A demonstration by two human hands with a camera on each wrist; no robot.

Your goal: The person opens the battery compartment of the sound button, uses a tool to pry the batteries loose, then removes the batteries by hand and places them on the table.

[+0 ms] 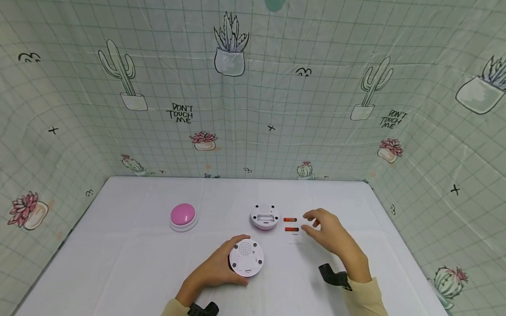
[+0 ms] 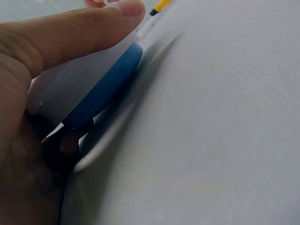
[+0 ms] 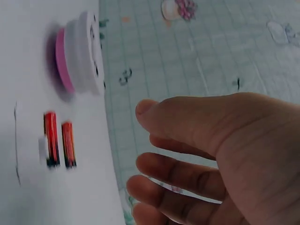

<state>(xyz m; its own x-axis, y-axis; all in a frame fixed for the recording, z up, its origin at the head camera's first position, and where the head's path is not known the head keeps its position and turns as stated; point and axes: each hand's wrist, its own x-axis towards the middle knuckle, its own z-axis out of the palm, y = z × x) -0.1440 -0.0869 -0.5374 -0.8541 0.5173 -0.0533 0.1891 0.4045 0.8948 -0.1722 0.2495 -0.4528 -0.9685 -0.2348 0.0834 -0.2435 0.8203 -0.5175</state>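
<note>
My left hand (image 1: 224,263) grips a round white push button (image 1: 246,258) by its sides, underside up, showing speaker holes and small dark feet. In the left wrist view its blue top (image 2: 105,93) faces down near the tablecloth, the thumb lying across the white base. My right hand (image 1: 326,230) hovers with loosely bent, parted fingers and nothing between them. Just left of it lie two red-and-black batteries, the nearer battery (image 1: 291,229) and the farther battery (image 1: 290,219). Beside them sits an upturned pink button (image 1: 265,217) with its battery compartment uncovered.
Another pink button (image 1: 183,216) stands dome up on the left of the white table (image 1: 130,259). A small pale piece (image 3: 43,147) and a thin dark line (image 3: 17,140) show close to the batteries. A patterned cloth (image 1: 245,96) hangs behind the table's far edge.
</note>
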